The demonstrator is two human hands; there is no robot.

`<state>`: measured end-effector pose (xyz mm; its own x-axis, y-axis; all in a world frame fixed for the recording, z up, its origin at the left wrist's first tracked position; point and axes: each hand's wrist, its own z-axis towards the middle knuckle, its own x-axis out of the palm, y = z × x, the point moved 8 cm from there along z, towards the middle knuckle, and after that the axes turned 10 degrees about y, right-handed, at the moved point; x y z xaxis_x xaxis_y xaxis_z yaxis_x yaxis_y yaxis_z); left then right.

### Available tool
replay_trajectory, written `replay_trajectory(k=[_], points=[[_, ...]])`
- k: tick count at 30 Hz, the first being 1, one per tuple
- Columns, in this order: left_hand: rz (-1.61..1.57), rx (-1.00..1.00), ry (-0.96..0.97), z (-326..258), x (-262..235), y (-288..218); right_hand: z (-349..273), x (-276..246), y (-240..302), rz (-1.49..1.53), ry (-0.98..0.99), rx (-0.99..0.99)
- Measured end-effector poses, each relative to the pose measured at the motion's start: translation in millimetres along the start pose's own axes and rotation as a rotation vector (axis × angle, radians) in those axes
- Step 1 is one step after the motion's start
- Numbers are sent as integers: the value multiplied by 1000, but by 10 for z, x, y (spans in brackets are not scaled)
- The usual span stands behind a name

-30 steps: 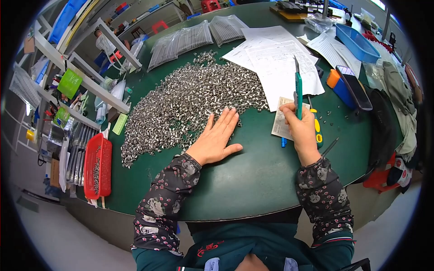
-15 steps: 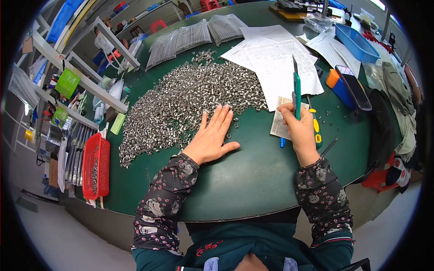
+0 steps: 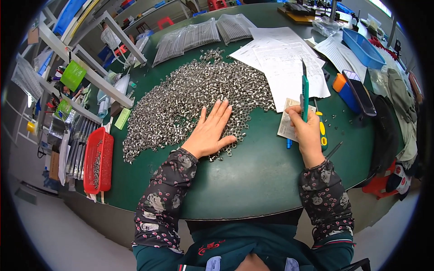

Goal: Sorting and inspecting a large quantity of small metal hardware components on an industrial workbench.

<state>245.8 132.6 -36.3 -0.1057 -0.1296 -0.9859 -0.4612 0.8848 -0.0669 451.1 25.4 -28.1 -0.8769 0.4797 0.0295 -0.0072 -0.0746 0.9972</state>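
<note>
Sliding forward, left hand flat on metal rings, right hand still gripping tweezers

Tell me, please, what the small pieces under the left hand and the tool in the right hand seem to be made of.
The small rings under the left hand look like bare metal: silver-grey, with bright glints across the heap. The tool held upright in the right hand seems to have a teal plastic body, matte and evenly coloured; its thin dark tip may be metal, but it is too small to tell.
</note>
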Motion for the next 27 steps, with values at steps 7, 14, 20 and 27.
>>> replay_trajectory(k=[7,14,20,27], points=[[-2,-86,59,152,24,120,-1,-13,-11,26,-7,-8],[-11,-10,56,133,17,-45,-12,-28,16,16,-19,-3],[-74,56,27,84,-18,-151,13,22,2,11,15,-21],[-20,3,104,-22,60,-93,1,-11,13,37,-14,-8]])
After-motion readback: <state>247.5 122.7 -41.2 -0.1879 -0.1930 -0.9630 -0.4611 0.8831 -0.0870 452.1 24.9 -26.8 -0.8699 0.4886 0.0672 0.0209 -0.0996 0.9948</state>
